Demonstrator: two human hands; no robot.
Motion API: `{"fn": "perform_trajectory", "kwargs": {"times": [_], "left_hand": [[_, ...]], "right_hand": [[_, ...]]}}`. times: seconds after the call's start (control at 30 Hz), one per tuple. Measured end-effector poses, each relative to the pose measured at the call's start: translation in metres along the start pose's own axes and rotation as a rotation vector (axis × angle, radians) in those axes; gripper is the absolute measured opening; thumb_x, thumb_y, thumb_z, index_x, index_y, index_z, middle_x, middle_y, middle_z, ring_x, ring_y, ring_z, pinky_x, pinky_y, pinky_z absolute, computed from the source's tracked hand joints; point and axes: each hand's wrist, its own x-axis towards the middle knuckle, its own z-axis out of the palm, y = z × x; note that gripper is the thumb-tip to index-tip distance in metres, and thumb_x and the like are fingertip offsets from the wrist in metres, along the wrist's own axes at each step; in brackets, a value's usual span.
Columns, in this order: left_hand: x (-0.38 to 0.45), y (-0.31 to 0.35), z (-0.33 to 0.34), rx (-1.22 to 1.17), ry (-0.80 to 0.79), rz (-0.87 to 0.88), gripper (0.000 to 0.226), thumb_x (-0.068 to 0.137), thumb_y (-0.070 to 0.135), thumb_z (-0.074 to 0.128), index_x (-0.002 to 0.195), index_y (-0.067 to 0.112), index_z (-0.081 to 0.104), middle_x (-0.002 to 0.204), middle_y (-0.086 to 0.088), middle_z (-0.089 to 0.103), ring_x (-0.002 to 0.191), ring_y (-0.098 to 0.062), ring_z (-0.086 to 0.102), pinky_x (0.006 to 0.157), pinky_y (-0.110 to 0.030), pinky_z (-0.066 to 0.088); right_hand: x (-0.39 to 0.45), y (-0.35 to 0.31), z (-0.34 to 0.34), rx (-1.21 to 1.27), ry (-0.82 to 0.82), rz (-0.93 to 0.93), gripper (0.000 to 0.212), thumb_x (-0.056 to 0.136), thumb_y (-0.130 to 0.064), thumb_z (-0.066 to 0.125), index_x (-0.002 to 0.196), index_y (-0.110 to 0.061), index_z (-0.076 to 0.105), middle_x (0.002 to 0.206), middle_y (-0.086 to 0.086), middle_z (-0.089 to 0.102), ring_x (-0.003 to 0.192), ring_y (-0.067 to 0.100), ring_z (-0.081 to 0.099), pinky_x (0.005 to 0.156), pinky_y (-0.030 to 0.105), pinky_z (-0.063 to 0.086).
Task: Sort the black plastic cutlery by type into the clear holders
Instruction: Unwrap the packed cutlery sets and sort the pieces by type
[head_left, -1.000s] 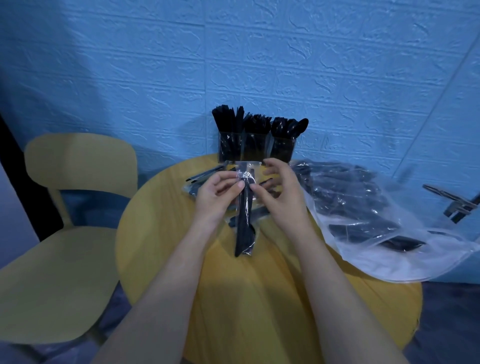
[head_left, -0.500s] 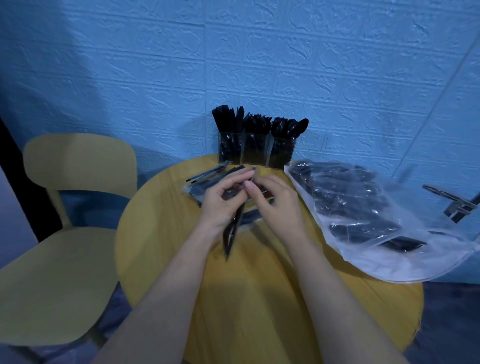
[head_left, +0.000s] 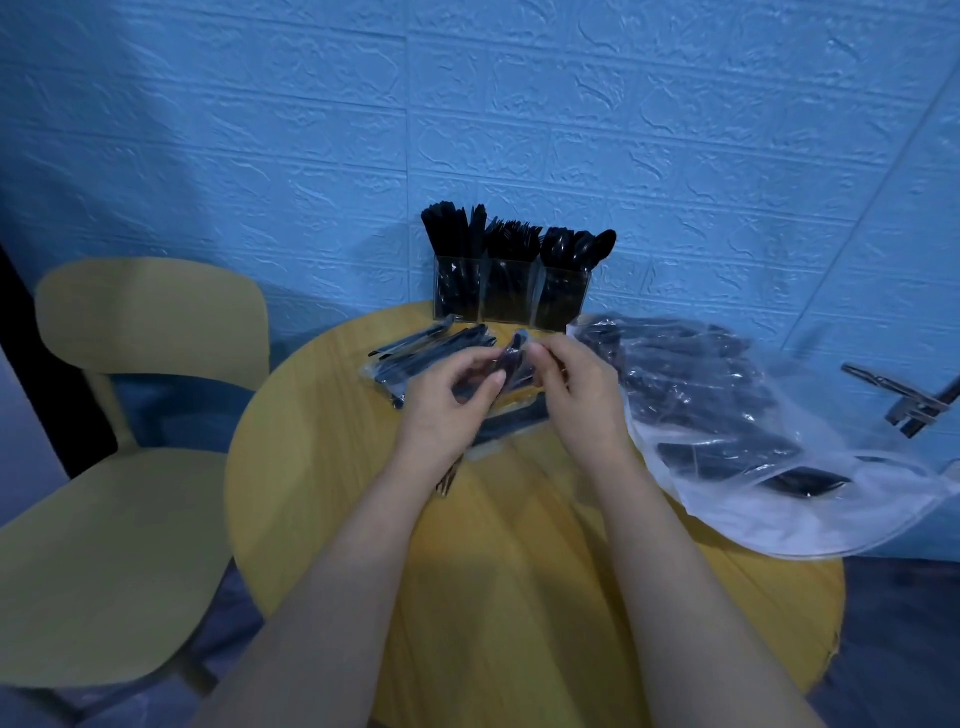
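Black cutlery pack (head_left: 511, 358) pinched btwn left hand (head_left: 447, 400) & right hand (head_left: 582, 387).

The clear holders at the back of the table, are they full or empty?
Full: the clear holders are all packed with black cutlery sticking out above their rims.

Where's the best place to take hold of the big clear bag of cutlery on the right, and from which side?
Pinch the big clear bag at its loose, empty near edge, coming from the table's front-right. There the film lies flat past the black cutlery, so your fingers catch plastic alone; probably the easiest hold.
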Motion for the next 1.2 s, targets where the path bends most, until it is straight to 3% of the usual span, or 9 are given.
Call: {"fn": "perform_trajectory", "kwargs": {"times": [0.13,0.33,0.47,0.57,0.73,0.83,0.93,1.03,1.2], "left_hand": [[0.002,0.003,-0.006,-0.012,-0.075,-0.062,0.033,0.088,0.011,0.065,0.093,0.043,0.062,0.087,0.03,0.062,0.084,0.017,0.06,0.081,-0.005,0.045],[0.006,0.002,-0.011,-0.057,-0.235,-0.189,0.027,0.088,0.012,0.064,0.09,0.039,0.065,0.091,0.019,0.068,0.093,-0.001,0.065,0.089,-0.024,0.05],[0.004,0.002,-0.016,-0.127,-0.233,-0.315,0.024,0.093,0.009,0.056,0.091,0.03,0.066,0.101,-0.002,0.07,0.076,-0.012,0.067,0.059,-0.019,0.054],[0.004,-0.003,-0.018,0.105,-0.176,-0.285,0.021,0.096,0.015,0.053,0.099,0.031,0.064,0.099,0.001,0.068,0.062,-0.015,0.064,0.052,-0.022,0.053],[0.007,-0.014,-0.02,0.403,-0.197,-0.146,0.02,0.096,0.025,0.051,0.112,0.03,0.063,0.089,0.004,0.067,0.067,-0.021,0.065,0.074,-0.045,0.054],[0.006,-0.01,-0.022,0.451,-0.217,-0.113,0.021,0.095,0.035,0.051,0.113,0.032,0.061,0.09,0.011,0.064,0.08,-0.017,0.064,0.077,-0.044,0.053],[0.004,-0.004,-0.023,0.491,-0.301,-0.116,0.041,0.079,0.05,0.067,0.117,0.037,0.056,0.107,0.015,0.063,0.099,-0.01,0.06,0.085,-0.038,0.051],[0.003,-0.003,-0.023,0.602,-0.352,-0.076,0.046,0.078,0.042,0.072,0.119,0.038,0.053,0.115,0.014,0.059,0.106,-0.01,0.057,0.091,-0.038,0.048],[0.004,-0.006,-0.027,0.71,-0.346,0.036,0.035,0.089,0.037,0.06,0.124,0.035,0.054,0.116,0.013,0.059,0.103,-0.011,0.056,0.087,-0.038,0.049]], "right_hand": [[0.004,0.008,-0.01,-0.036,0.043,0.055,0.023,0.099,-0.03,0.047,0.087,-0.016,0.062,0.075,-0.01,0.056,0.073,0.012,0.055,0.064,0.03,0.045],[0.007,0.007,-0.015,0.068,0.176,0.157,0.011,0.092,-0.02,0.061,0.081,-0.025,0.061,0.074,-0.01,0.06,0.072,0.013,0.059,0.068,0.026,0.047],[0.01,0.002,-0.018,0.413,0.188,0.36,0.015,0.091,-0.011,0.062,0.083,-0.024,0.062,0.073,-0.008,0.063,0.06,0.006,0.062,0.061,0.026,0.054],[0.01,-0.002,-0.024,0.413,0.222,0.263,0.009,0.089,-0.014,0.064,0.085,-0.022,0.064,0.077,-0.008,0.064,0.066,0.002,0.06,0.064,0.02,0.049],[0.005,-0.004,-0.016,0.077,-0.148,-0.043,0.012,0.086,-0.022,0.068,0.096,-0.017,0.07,0.085,-0.021,0.057,0.076,-0.008,0.047,0.071,0.006,0.037],[0.006,0.003,-0.012,0.023,-0.178,0.053,0.015,0.091,-0.02,0.062,0.103,-0.014,0.068,0.085,-0.014,0.059,0.076,-0.01,0.049,0.068,0.002,0.035],[0.008,0.01,-0.013,0.07,-0.168,0.184,0.013,0.095,-0.017,0.056,0.103,-0.016,0.067,0.091,-0.006,0.065,0.084,0.004,0.056,0.067,0.004,0.038],[0.008,0.008,-0.016,0.138,-0.226,0.21,0.016,0.094,-0.016,0.058,0.102,-0.017,0.071,0.093,-0.008,0.069,0.089,0.006,0.059,0.078,0.012,0.042],[0.007,0.006,-0.025,0.246,-0.375,0.221,0.015,0.092,-0.019,0.06,0.1,-0.017,0.072,0.066,-0.022,0.064,0.063,-0.008,0.055,0.062,0.007,0.041]]}}
